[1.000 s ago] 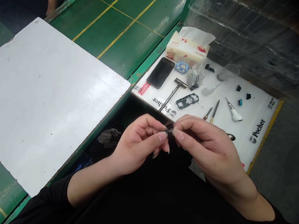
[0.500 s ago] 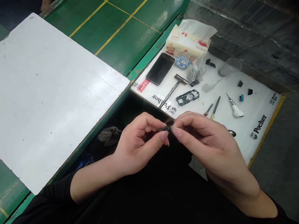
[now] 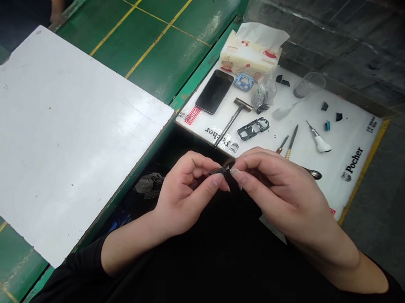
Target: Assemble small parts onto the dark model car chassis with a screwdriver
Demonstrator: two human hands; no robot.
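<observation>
Both hands meet in front of my body, over my lap. My left hand (image 3: pixel 187 193) pinches a small dark plastic part (image 3: pixel 225 168) between thumb and fingers. From the other side, my right hand (image 3: pixel 281 188) grips the same part with its thumb and forefinger. The part is mostly covered by fingertips, so its exact kind does not show. Just beyond the hands, on the white board (image 3: pixel 353 125), lies a dark toy car body frame (image 3: pixel 253 129). Near it are a small hammer (image 3: pixel 233 118), a slim file (image 3: pixel 292 141) and a white-handled awl (image 3: pixel 319 137).
A phone (image 3: pixel 214 91), tissue pack (image 3: pixel 250 52), blue tin (image 3: pixel 244 82), crumpled plastic bag (image 3: pixel 265 91) and clear cup (image 3: pixel 309 85) stand toward the board's back. A large white panel (image 3: pixel 69 131) lies on the green bench at left. Another person's arm (image 3: pixel 57 4) shows top left.
The hands stay together on the small part, with only slight shifts of the fingers. The view has moved a little, uncovering more of a round dark metal item beside my right hand.
</observation>
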